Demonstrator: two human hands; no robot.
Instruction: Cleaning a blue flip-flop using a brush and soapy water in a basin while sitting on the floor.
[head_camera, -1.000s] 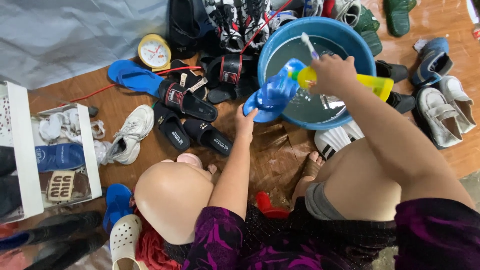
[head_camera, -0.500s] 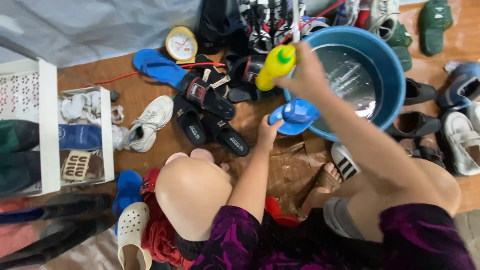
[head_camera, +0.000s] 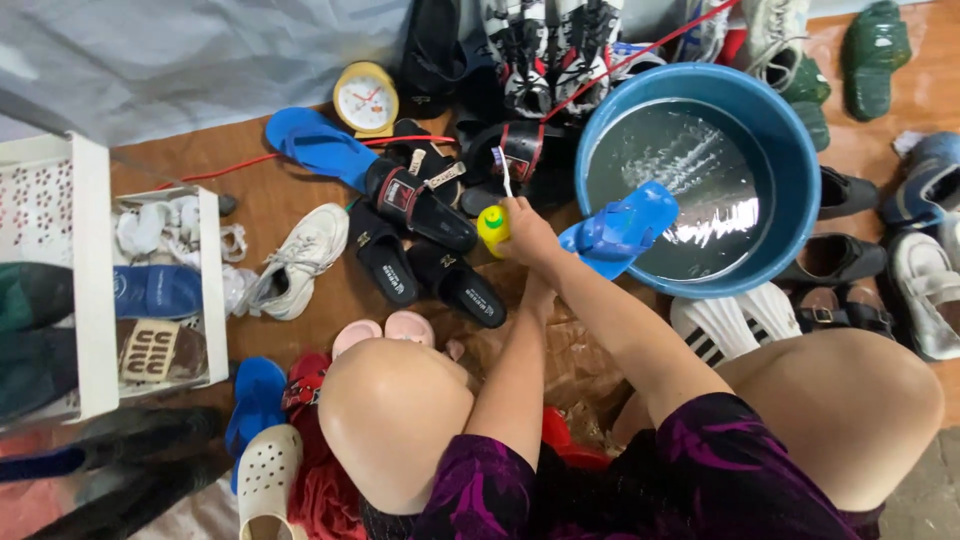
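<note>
Holding blue sandal (head_camera: 622, 225) over basin (head_camera: 800, 170) rim, left hand (head_camera: 580, 245) hidden, grip unclear; right hand (head_camera: 525, 228) closed around yellow bottle (head_camera: 492, 228) and toothbrush (head_camera: 503, 168), frame centre; scrubbing presumably next

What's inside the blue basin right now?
The blue basin holds clear, rippling water that glares with light. A blue sandal rests over its near rim, hiding the water and bottom beneath it. No other object shows in the water.
</note>
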